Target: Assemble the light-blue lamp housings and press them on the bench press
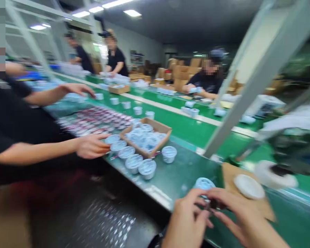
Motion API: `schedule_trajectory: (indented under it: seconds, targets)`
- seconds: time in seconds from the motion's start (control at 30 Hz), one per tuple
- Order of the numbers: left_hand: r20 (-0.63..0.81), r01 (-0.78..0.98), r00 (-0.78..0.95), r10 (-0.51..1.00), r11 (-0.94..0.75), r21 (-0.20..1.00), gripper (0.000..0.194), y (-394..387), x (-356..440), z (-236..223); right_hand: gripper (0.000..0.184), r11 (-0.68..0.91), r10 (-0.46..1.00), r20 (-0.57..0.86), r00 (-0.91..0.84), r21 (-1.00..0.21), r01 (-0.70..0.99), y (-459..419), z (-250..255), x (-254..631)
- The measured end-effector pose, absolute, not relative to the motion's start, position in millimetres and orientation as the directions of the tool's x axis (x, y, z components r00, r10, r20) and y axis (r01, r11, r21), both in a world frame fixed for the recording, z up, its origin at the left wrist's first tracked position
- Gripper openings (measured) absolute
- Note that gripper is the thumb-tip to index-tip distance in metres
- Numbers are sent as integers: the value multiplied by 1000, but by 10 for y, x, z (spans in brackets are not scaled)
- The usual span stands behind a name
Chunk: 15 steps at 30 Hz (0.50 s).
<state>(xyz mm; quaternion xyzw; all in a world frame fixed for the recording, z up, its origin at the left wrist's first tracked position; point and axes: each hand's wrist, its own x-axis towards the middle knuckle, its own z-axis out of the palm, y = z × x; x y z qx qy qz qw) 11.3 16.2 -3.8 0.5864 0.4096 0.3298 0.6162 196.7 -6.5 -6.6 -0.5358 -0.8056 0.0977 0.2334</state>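
My left hand [187, 217] and my right hand [244, 215] meet at the bench's near edge, their fingertips bent together around something small and dark that is mostly hidden. Just beyond the fingertips is a round, light-blue-topped cup [204, 183]; whether my fingers touch it I cannot tell. Another such cup [169, 154] stands apart on the green bench. To the left, a row of several lidded cups [133, 162] lines the bench edge, beside a cardboard tray [165, 138] filled with more. To the right of my hands, a white disc [249, 186] lies on brown cardboard [231, 179].
A co-worker's hand [93, 146] reaches to the cup row from the left. Small cups [137, 110] stand in line on the green conveyor [181, 129]. A slanted metal post [248, 93] rises beyond my hands. A white roll [276, 175] is at the right. Other people work across the belt.
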Motion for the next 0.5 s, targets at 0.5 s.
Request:
schedule_trajectory:
  seconds: [0.5]
  targets:
    - [-88, 48, 365, 927, 75, 996, 33, 488, 253, -202, 19, 331, 935, 61, -350, -510, 794, 558, 429, 2138]
